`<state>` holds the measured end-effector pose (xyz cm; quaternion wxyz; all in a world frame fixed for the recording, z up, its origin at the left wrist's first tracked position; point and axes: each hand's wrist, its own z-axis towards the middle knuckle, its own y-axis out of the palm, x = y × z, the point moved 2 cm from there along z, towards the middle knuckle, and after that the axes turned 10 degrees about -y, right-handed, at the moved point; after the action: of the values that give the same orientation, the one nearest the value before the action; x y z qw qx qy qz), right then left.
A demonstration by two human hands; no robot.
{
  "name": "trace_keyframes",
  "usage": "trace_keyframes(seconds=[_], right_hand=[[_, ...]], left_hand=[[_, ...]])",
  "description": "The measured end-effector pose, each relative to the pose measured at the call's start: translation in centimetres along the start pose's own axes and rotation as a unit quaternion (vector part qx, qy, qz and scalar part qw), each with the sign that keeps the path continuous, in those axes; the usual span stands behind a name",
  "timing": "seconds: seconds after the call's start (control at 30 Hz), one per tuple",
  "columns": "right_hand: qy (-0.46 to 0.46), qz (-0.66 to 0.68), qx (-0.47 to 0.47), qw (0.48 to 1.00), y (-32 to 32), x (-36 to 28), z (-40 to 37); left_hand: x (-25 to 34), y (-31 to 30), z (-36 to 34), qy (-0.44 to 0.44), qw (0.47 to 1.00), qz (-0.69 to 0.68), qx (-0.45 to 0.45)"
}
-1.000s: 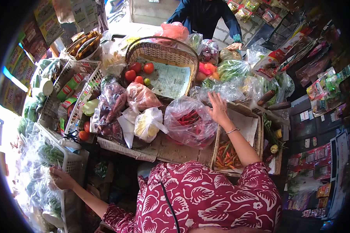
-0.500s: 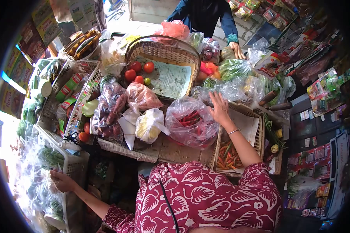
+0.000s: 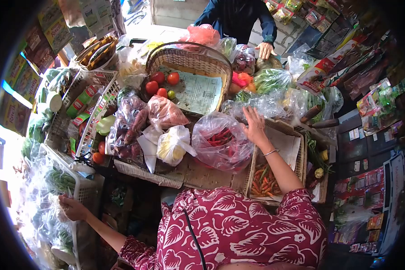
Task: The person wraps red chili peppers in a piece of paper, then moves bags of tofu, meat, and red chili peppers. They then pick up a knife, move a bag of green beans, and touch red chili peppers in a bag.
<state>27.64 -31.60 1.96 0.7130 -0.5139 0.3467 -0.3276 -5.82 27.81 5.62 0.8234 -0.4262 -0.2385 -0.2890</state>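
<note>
My right hand [image 3: 255, 127] has its fingers spread and rests at the right edge of a clear plastic bag of red chilies [image 3: 220, 139]. Below that forearm, orange chilies [image 3: 264, 181] lie in a lined wicker basket [image 3: 297, 168]. At the far left, my left hand [image 3: 72, 208] touches the plastic bags of green vegetables [image 3: 58, 182] beside a white crate; its fingers are bent, and their tips are partly hidden by the plastic. A white bag with yellow contents [image 3: 172, 146] lies left of the chili bag.
A large wicker basket [image 3: 189, 56] holds tomatoes [image 3: 173, 78] and paper. Across the table, a person in dark sleeves has a hand [image 3: 265, 50] on a brownish item. Two knife handles [image 3: 324, 123] stick out at the right. Hanging packets [image 3: 373, 103] line the right side.
The other person's hand has moved slightly left and up, onto the brownish item. My two hands have stayed in place.
</note>
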Motion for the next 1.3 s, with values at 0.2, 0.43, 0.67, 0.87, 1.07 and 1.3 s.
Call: trace_keyframes(seconds=[0.2,0.43,0.67,0.87,1.07,1.3], right_hand=[[0.001,-0.005,-0.001,1.0,0.0,0.0,0.0],[0.0,-0.003,0.01,1.0,0.1,0.0,-0.1],[-0.001,-0.001,0.014,1.0,0.2,0.1,-0.1],[0.001,0.005,0.013,1.0,0.2,0.2,-0.1],[-0.001,0.009,0.016,1.0,0.3,0.3,-0.1],[0.011,0.009,0.01,1.0,-0.1,-0.1,0.0]], left_hand=[[0.8,-0.6,-0.2,-0.024,0.999,0.015,-0.022],[0.6,-0.3,-0.3,-0.002,0.999,-0.035,0.008],[0.6,-0.2,-0.3,-0.007,0.999,-0.032,0.01],[0.7,-0.3,-0.2,-0.014,1.0,-0.008,0.0],[1.4,-0.9,-0.5,-0.012,1.0,-0.02,-0.009],[1.0,-0.6,-0.4,-0.015,1.0,-0.024,-0.009]])
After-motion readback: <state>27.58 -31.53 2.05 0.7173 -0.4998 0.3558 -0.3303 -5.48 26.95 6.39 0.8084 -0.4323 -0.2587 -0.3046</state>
